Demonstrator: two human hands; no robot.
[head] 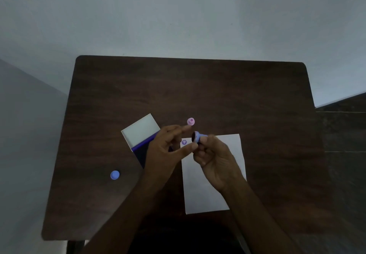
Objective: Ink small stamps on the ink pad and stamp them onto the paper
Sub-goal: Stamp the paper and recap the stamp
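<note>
A small blue stamp (198, 136) is held in my right hand (214, 159) above the top left of the white paper (233, 151), its dark inked face turned left. My left hand (167, 148) hovers beside it with fingers spread, thumb tip close to the stamp. One purple stamped mark (184, 142) shows at the paper's top left corner. The ink pad (141, 151) lies open left of the paper, its white lid (141, 130) tilted back; my left hand hides most of the dark pad. A pink stamp (191, 121) stands on the table just beyond the hands.
A blue round cap (115, 174) lies on the dark wooden table (217, 91) near its left edge. A pale wall runs behind the table's far edge, and dark floor shows on the right.
</note>
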